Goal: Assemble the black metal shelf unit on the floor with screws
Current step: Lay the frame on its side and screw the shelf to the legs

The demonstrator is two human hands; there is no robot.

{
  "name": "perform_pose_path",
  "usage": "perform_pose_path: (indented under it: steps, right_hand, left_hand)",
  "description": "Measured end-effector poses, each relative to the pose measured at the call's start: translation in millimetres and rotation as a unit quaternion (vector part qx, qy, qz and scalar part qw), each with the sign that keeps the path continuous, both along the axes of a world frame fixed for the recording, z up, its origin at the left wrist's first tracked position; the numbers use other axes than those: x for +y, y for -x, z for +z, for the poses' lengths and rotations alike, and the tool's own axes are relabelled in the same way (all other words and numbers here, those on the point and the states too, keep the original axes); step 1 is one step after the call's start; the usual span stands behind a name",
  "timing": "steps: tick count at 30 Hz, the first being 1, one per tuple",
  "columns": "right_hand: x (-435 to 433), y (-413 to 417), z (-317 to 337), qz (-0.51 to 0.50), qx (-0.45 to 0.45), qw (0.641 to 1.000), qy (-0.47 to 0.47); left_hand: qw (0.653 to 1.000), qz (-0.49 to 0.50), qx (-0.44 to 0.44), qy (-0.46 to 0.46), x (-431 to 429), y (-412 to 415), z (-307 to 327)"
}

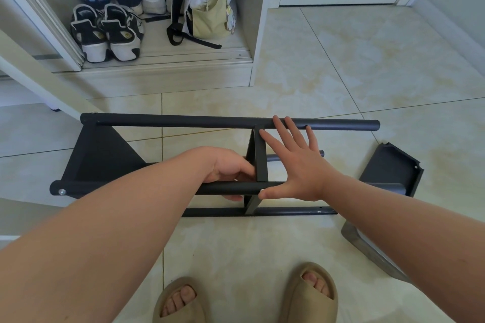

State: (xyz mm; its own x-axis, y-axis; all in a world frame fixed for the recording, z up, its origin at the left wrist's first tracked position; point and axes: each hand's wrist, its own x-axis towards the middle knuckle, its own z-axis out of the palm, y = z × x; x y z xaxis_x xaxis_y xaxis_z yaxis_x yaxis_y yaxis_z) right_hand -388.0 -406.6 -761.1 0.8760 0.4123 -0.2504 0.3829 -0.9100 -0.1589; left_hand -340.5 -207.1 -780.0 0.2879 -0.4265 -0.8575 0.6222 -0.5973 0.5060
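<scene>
The black shelf unit [99, 157] lies on its side on the floor [341, 60], with four tubes running across, two panels fitted between them and a third panel [393, 165] loose at the right end. The left hand [228, 168] grips the near tube [225, 188] beside the middle panel [261, 162], probably steadying the joint. The right hand [301, 168] lies spread flat, fingers straight toward the far tube [183, 121], its thumb by a screw [261, 190].

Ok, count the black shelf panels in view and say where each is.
3. The left panel sits at the left end of the poles; the middle panel stands edge-on at mid-length; the right panel lies by their right end. More may be hidden.
</scene>
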Motion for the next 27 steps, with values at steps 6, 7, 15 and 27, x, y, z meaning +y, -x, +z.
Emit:
perform_pose_path:
  steps: [6,7,15,27]
  right_hand:
    - [-0.2,-0.7,-0.5,0.002,-0.001,1.0,0.004]
    - [-0.1,-0.7,-0.5,0.002,-0.001,1.0,0.004]
    - [-0.4,-0.6,-0.8,0.001,-0.001,1.0,0.003]
    - [-0.2,-0.9,-1.6,0.0,-0.003,1.0,-0.001]
  left_hand:
    - [1.0,-0.013,-0.021,-0.008,-0.4,-1.5,-2.7]
    - [1.0,-0.01,-0.023,-0.008,-0.6,-1.7,-3.5]
    - [0.999,0.009,-0.014,0.039,0.3,-0.3,-4.3]
    - [1.0,0.007,0.002,-0.02,-0.3,-0.7,-3.6]
